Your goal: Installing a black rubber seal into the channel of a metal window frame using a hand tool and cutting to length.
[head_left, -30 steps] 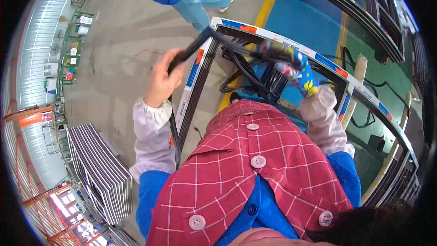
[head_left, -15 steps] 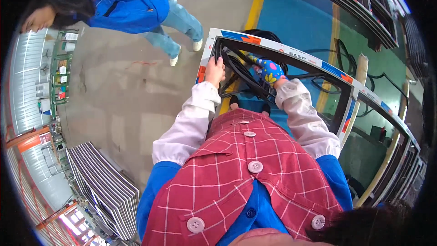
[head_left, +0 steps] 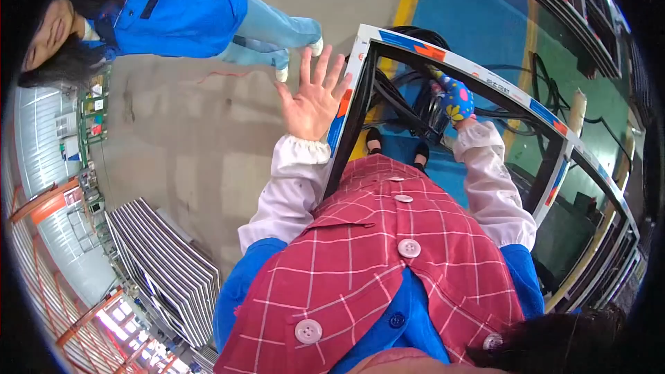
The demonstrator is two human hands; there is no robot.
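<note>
My bare left hand is raised with its fingers spread and holds nothing. It is beside the left bar of a window-like frame, which has dark inner channels and white film with blue and orange marks. On my right hand is a blue flowered glove. This hand is inside the opening, close below the frame's far bar, with its fingers bent together; what they grip is hidden. Black strips, like rubber seal, hang and coil in the opening next to the glove.
A person in a blue jacket stands at the far left. More dark frames lie at the far right. Striped profiles are stacked at lower left. A pale post stands beside the frame, and black strips trail over the floor.
My left hand has let go of the frame's left corner, moved off it to the left and opened. My gloved right hand stays by the far bar. The person in blue has turned toward me.
</note>
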